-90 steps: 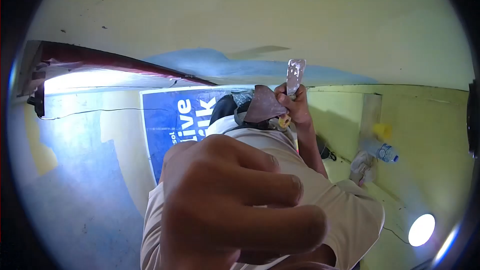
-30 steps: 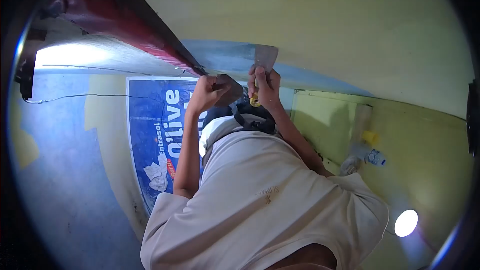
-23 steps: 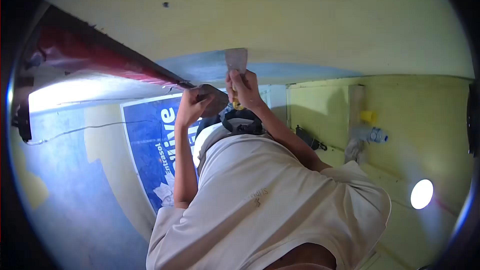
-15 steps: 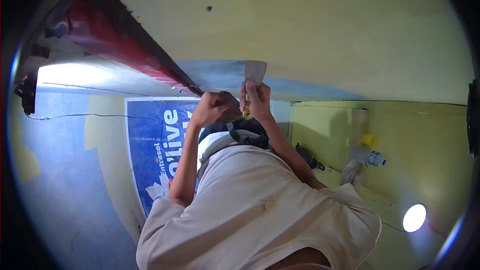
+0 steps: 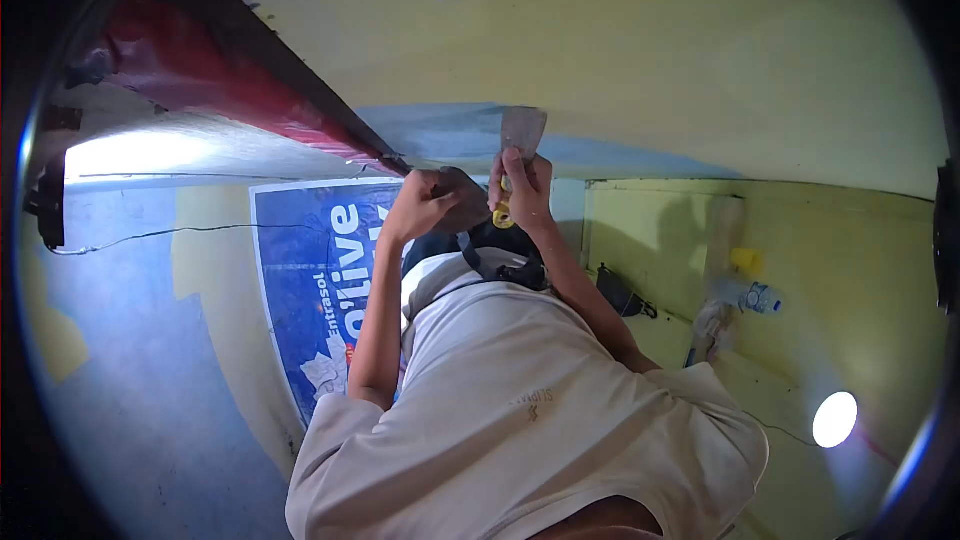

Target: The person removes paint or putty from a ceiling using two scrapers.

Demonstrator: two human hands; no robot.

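Nearest, a pale shirt (image 5: pixel 530 390) is being worn below the knife (image 5: pixel 523 130), with a black strap (image 5: pixel 520 271) being shown between the two. The knife is being gripped by the right hand (image 5: pixel 525 190), its fingers being closed about the yellow handle (image 5: pixel 503 214) and its thumb being laid toward the blade. Just left of the knife, a dark plate (image 5: pixel 460 202) is being pinched by the left hand (image 5: pixel 418 208), whose fingers are being kept curled. The blade is being held upright over a blue patch (image 5: pixel 620 152) on a yellow surface (image 5: pixel 620 40); whether blade and patch are touching is not being made clear. Farther out, a red sheet (image 5: pixel 200 60) is being seen left of the knife, and a blue poster (image 5: pixel 300 290) lower on that side. Below and right of the knife, a black pouch (image 5: pixel 620 292), a bottle (image 5: pixel 762 298) and a bright light (image 5: pixel 835 420) are being seen, the light lowest.
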